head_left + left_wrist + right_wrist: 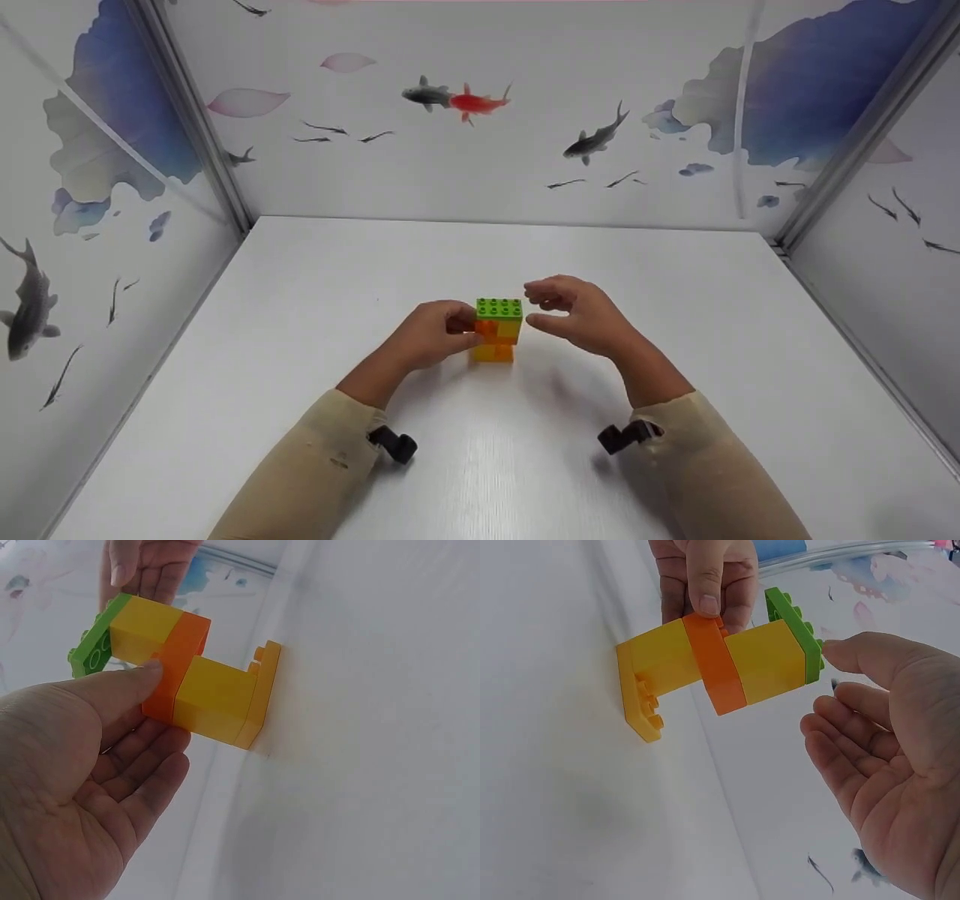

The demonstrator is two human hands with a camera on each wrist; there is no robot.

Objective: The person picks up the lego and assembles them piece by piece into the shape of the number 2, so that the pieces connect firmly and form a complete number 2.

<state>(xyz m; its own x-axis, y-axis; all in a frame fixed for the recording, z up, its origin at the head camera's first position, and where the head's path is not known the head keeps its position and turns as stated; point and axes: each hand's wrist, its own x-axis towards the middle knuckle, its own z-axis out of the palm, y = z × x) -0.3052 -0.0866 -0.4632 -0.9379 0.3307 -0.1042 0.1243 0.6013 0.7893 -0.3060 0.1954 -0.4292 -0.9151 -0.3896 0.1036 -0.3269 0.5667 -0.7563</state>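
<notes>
A small tower of toy bricks [496,332] stands upright on the white counter [300,315], near the middle, a little toward the person. From the bottom to the top it has a flat yellow plate [261,694], a yellow brick [214,697], a thin orange brick [180,664], a second yellow brick [142,628], and a green plate with studs [499,308] as the top layer. In the wrist views the yellow plate at the foot is wider than the bricks above it and sticks out on one side.

The left hand [431,336] is at 9 o'clock of the tower and holds it. Its thumb [112,682] presses on the orange brick on the near side, and in the right wrist view the other fingers [705,585] of this hand are curled around the far side at the same height, so the tower is pinched between them.

The right hand [577,315] is at 3 o'clock of the tower, just beside the upper part. Its fingers [847,716] are loosely bent and spread, with the palm turned to the bricks, and they hold nothing. The thumb tip [832,649] is very close to the edge of the green plate; I cannot tell if it really touches it.

Both forearms wear beige sleeves [315,465], each with a black strap at the wrist. Around the counter stand white walls [465,157] with painted fish and blue leaves.
</notes>
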